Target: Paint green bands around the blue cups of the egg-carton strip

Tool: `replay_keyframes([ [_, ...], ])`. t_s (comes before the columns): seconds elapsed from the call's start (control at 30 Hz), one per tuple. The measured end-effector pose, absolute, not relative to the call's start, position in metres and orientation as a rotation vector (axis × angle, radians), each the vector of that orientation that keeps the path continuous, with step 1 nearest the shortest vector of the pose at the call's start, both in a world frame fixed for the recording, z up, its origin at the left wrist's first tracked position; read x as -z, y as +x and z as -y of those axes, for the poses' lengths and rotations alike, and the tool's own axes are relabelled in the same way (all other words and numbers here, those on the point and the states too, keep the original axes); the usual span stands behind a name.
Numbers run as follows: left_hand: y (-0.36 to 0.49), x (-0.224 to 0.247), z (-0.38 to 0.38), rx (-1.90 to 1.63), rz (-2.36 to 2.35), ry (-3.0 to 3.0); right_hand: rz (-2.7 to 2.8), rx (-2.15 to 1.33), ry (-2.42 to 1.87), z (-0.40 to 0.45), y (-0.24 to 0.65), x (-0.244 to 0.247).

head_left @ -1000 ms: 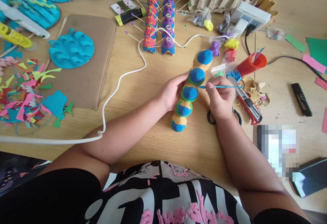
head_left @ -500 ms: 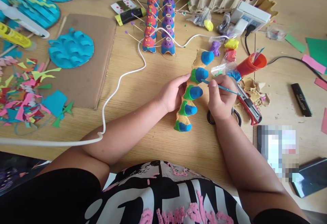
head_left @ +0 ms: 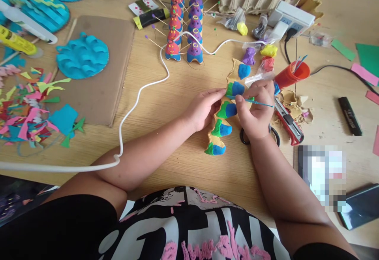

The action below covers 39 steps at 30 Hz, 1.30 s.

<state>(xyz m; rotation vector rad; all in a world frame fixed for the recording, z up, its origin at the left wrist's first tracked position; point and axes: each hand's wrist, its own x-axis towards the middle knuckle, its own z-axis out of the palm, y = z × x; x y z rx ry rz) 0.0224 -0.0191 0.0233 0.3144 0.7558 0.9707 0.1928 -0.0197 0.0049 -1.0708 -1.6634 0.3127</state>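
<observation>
My left hand (head_left: 205, 109) grips the left edge of an egg carton strip (head_left: 233, 69), its thumb on top and its fingers partly hidden behind. Blue clay covers the tops of the strip's several bumps, and green clay (head_left: 229, 89) lies beside the blue on most of them. Pinched in my right hand (head_left: 257, 108) is a thin blue modelling tool (head_left: 262, 103). Its tip reaches the green clay on the second bump from the far end, close to my left thumb. Under my right wrist, black scissor handles (head_left: 274, 135) show in part.
Two rows of red and purple clay-covered carton figures (head_left: 194, 50) stand behind, with pins sticking out. A white cable (head_left: 139, 94) crosses the table and my left forearm. To the right are a red cup (head_left: 291, 76), a utility knife (head_left: 288, 121), a black marker (head_left: 349, 115) and a phone (head_left: 361, 204).
The carton strip has turned slightly and shifted right, showing more of its green side. The tool tip has moved left and slightly down, from the blue clay to the green.
</observation>
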Motion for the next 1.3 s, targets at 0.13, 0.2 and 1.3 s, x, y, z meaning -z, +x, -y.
replay_keyframes([
  [0.13,0.023,-0.024,0.020,-0.982,-0.764,0.331,1.680,-0.283,-1.104,0.019,0.192,-0.005],
  [0.2,0.022,-0.023,0.020,-0.987,-0.758,0.344,1.677,-0.246,-1.109,0.019,0.192,-0.004],
  [1.3,0.024,-0.018,0.019,-1.021,-0.687,0.388,1.600,-0.381,-0.917,0.010,0.194,0.009],
])
